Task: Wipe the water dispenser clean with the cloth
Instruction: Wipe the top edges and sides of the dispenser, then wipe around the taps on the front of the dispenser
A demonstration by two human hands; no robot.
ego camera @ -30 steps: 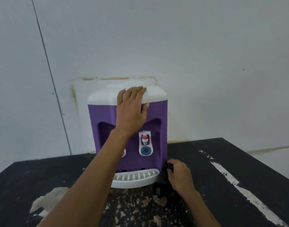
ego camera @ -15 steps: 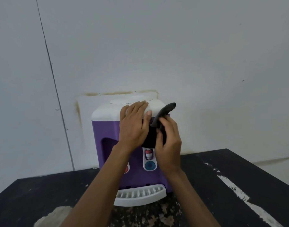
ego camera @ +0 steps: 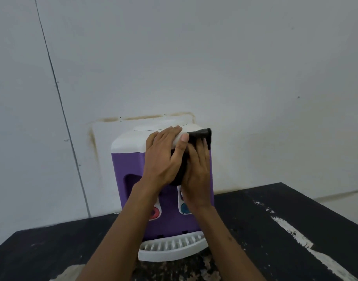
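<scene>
Purple water dispenser (ego camera: 129, 165) with a white top, centre frame. My left grip (ego camera: 163, 159) lies spread flat on its top edge, steadying it. My right grip (ego camera: 196, 171), fingers fairly straight, presses the dark cloth (ego camera: 202, 134) against the upper right corner; its thumb is hidden. Wiping looks barely begun. Next, I would likely sweep the cloth across the top and down the front. Behind stands a pale grey wall (ego camera: 235, 67). Below lies a black table (ego camera: 275, 220) with worn, chipped paint.
</scene>
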